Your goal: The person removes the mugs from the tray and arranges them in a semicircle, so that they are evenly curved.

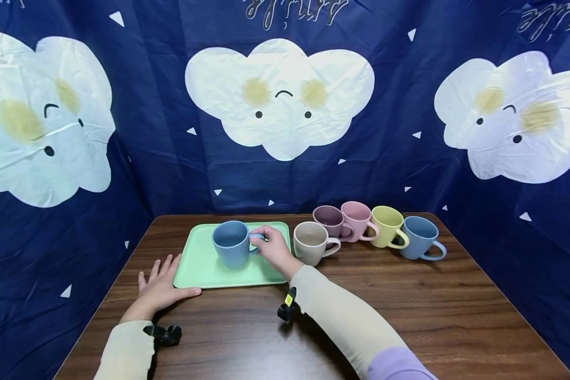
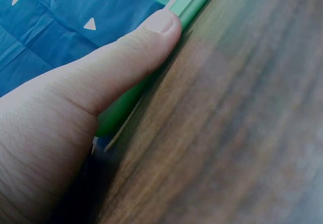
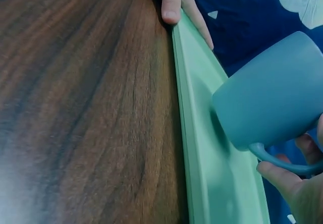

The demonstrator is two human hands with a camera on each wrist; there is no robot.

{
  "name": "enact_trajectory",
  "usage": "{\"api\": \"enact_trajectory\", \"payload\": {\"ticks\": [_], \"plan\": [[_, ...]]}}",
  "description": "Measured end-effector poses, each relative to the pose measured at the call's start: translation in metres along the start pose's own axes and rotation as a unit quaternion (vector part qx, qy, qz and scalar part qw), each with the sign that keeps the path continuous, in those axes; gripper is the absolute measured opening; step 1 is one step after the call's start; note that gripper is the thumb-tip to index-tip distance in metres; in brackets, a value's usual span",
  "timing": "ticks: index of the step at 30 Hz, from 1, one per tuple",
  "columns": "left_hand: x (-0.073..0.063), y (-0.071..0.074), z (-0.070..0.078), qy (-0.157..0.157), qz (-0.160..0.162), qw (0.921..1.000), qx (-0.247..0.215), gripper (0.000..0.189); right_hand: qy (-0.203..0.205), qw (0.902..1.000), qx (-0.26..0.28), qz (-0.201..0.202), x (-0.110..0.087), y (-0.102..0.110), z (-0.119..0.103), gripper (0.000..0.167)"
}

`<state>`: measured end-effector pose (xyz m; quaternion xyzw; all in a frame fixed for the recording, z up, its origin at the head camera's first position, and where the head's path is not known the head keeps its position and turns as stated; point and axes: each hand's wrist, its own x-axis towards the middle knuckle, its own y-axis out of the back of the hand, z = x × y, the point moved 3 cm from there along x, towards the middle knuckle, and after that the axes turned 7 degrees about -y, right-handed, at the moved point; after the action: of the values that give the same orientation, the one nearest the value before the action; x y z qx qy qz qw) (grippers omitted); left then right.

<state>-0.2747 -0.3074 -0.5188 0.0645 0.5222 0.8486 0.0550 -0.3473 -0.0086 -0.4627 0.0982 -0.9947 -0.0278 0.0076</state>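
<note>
A blue mug [image 1: 231, 245] stands upright over the mint-green tray [image 1: 204, 277], its handle turned to the right. My right hand [image 1: 274, 248] pinches that handle between thumb and fingers. In the right wrist view the blue mug [image 3: 272, 90] casts a shadow on the tray [image 3: 197, 148]; whether its base touches the surface I cannot tell. My left hand [image 1: 159, 287] lies at the tray's front left corner, fingers spread and straight. The left thumb [image 2: 136, 47] runs along the tray's front edge in the left wrist view.
Just right of the tray stands a beige mug [image 1: 309, 245]. Behind and beyond it are a purple mug [image 1: 329, 224], a pink mug [image 1: 356, 219], a yellow mug [image 1: 386, 227] and another blue mug [image 1: 418, 240]. A navy cloth with clouds [image 1: 285, 179] hangs around the wooden table [image 1: 408, 316].
</note>
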Motion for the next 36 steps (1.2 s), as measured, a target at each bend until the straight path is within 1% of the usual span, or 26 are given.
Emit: {"api": "enact_trajectory", "payload": {"ticks": [5, 12, 20, 26, 36], "plan": [[0.000, 0.000, -0.001, 0.000, -0.001, 1.0000, 0.002, 0.129, -0.002, 0.9999, 0.002, -0.012, -0.013, 0.005, -0.007, 0.014], [0.001, 0.000, -0.002, -0.001, -0.001, 1.0000, 0.002, 0.130, -0.031, 0.9986, 0.033, -0.025, -0.034, 0.011, -0.021, 0.014], [-0.001, 0.004, -0.002, -0.002, -0.005, 1.0000, 0.004, 0.129, -0.017, 0.9977, 0.046, -0.047, -0.056, 0.024, -0.034, 0.017], [0.001, 0.001, -0.003, -0.001, -0.009, 1.0000, 0.003, 0.130, -0.012, 0.9970, 0.055, -0.053, -0.070, 0.045, -0.038, 0.020], [0.003, -0.001, -0.002, -0.007, -0.008, 0.9999, -0.001, 0.130, -0.018, 0.9986, 0.041, -0.026, -0.096, 0.089, -0.024, 0.023]]}}
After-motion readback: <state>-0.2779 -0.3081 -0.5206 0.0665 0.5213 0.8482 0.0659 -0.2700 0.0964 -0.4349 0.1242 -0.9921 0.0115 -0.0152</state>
